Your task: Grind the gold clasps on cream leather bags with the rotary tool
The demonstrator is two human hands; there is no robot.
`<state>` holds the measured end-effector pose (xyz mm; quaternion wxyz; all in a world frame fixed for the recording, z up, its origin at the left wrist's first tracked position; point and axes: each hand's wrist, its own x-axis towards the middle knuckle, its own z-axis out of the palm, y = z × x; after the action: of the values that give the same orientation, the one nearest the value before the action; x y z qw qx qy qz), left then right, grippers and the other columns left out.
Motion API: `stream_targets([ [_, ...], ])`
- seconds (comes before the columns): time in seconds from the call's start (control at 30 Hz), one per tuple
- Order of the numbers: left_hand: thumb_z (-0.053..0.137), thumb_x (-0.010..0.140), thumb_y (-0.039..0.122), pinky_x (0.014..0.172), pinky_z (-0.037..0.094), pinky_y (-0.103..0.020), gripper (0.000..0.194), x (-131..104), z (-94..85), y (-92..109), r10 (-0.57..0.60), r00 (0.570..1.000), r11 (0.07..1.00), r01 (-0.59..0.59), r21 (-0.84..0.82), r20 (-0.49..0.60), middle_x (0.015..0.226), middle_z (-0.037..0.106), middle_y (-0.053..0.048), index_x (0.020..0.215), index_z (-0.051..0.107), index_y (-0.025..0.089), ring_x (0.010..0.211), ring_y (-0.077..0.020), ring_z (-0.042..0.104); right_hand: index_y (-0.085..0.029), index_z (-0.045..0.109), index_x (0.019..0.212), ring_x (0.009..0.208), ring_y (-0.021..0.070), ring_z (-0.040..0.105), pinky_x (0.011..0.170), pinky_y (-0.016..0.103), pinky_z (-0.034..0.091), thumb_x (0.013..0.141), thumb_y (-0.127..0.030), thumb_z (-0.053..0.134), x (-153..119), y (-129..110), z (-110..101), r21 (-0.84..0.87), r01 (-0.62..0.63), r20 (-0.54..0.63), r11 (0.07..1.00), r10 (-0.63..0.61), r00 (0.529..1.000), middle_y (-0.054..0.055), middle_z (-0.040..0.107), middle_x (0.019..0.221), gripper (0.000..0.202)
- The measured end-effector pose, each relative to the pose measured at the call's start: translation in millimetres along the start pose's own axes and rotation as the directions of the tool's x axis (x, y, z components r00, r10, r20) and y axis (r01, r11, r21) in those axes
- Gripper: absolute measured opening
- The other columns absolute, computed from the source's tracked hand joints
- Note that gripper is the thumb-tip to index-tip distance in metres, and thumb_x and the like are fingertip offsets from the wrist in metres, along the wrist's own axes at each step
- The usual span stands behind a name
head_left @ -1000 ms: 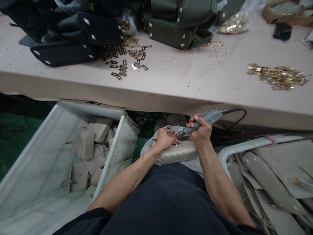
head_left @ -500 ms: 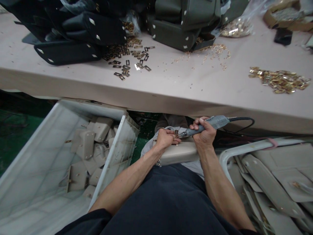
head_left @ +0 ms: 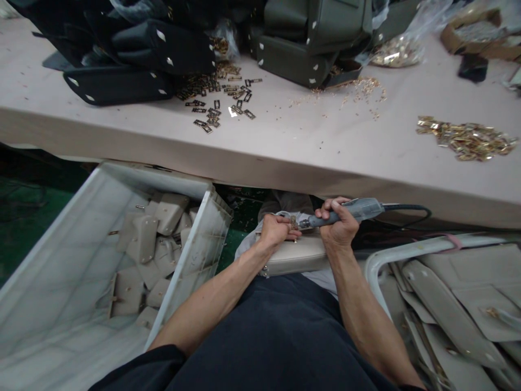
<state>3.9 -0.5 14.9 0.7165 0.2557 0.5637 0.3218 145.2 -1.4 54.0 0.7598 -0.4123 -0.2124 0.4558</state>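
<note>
A cream handbag lies on my lap, over pale cloth. My left hand is closed at its upper edge, with the fingertips pinching around a small gold metal fitting. My right hand is wrapped around a grey electric screwdriver with a dark cord running off to the right. The screwdriver lies nearly level, and its tip meets the fitting beside my left fingertips. Whether a screw sits at the tip is too small to make out.
Beige bags fill part of a white bin on the left; more bags lie in a white-rimmed container on the right. Across the table are black bags, dark green bags, loose dark fittings and a gold fittings pile.
The screwdriver and my right hand have shifted slightly, and the fitting looks tilted differently. My left hand stays at the bag. The view has moved a little.
</note>
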Motion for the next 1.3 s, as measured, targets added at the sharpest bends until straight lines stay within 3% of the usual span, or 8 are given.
stream_targets([
  [0.53,0.07,0.074,-0.003,0.057,0.064,-0.029,0.017,2,-1.3,-3,0.001,1.0,0.999,-0.001,-0.038,0.015,0.081,0.077,-0.019,0.091,0.07,0.003,0.066,-0.0263,0.078,-0.022,0.058,0.08,0.049,0.0087,0.049,0.054,0.027,0.049,0.071,-0.022,0.073,1,-1,-1,-0.017,0.02,0.008,1.0,-0.02,1.0,-0.003,0.061,0.073,0.017],
  [0.8,0.068,0.072,-0.005,0.055,0.063,-0.028,0.02,4,-1.9,-4,0.001,1.0,1.0,-0.001,-0.027,0.015,0.093,0.078,-0.024,0.091,0.072,0.001,0.065,-0.0251,0.077,-0.021,0.056,0.079,0.048,0.0092,0.048,0.051,0.026,0.048,0.07,-0.024,0.074,5,2,-10,-0.037,0.014,-0.017,0.999,-0.014,1.0,-0.003,0.06,0.071,0.02],
  [1.1,0.076,0.071,-0.002,0.055,0.063,-0.029,0.011,2,-0.4,-1,-0.001,1.0,0.999,0.0,-0.038,-0.016,0.084,0.077,-0.02,0.079,0.072,0.002,0.06,-0.0242,0.076,-0.02,0.057,0.075,0.049,0.0097,0.049,0.051,0.027,0.048,0.069,-0.023,0.074,5,4,-15,-0.045,0.0,-0.057,0.999,-0.002,0.998,-0.002,0.061,0.069,0.018],
  [1.3,0.069,0.072,-0.006,0.054,0.063,-0.029,0.011,2,1.2,-1,0.004,1.0,1.0,-0.005,-0.03,-0.029,0.084,0.078,-0.021,0.079,0.073,0.002,0.061,-0.0251,0.077,-0.02,0.057,0.077,0.048,0.0095,0.05,0.051,0.026,0.048,0.069,-0.024,0.073,5,6,-12,-0.045,0.0,-0.069,0.999,-0.003,0.998,-0.003,0.06,0.068,0.019],
])
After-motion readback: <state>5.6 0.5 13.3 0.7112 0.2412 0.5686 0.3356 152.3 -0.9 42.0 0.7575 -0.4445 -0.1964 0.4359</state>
